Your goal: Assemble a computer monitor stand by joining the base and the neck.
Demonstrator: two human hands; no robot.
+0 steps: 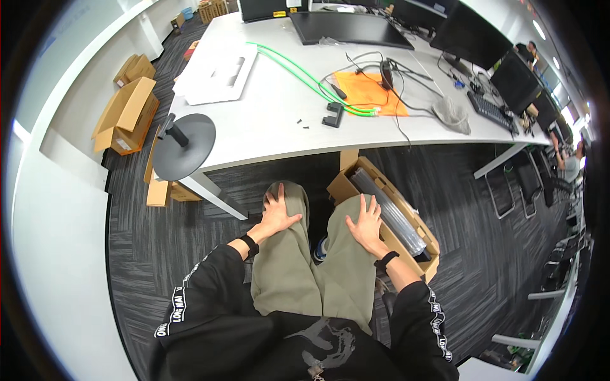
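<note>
My left hand [277, 214] rests on my left knee with its fingers spread, holding nothing. On the other knee lies my right hand [365, 225], also empty, thumb and fingers apart. Both knees are covered by olive-green trousers [286, 273]. Just right of my right leg, an open long cardboard box [413, 228] stands on the floor with a clear-wrapped long item [391, 206] inside. Ahead on the white table [267, 130] are a black bracket-shaped part [332, 115], a bright green cable [292, 66] and an orange sheet [356, 86] under dark cables.
A round black stand base [184, 147] sits at the table's left corner, near white foam packaging [219, 79]. A flat black panel [349, 28] lies at the back. Open cardboard boxes [130, 114] line the left wall. Another person [570, 162] is at far right.
</note>
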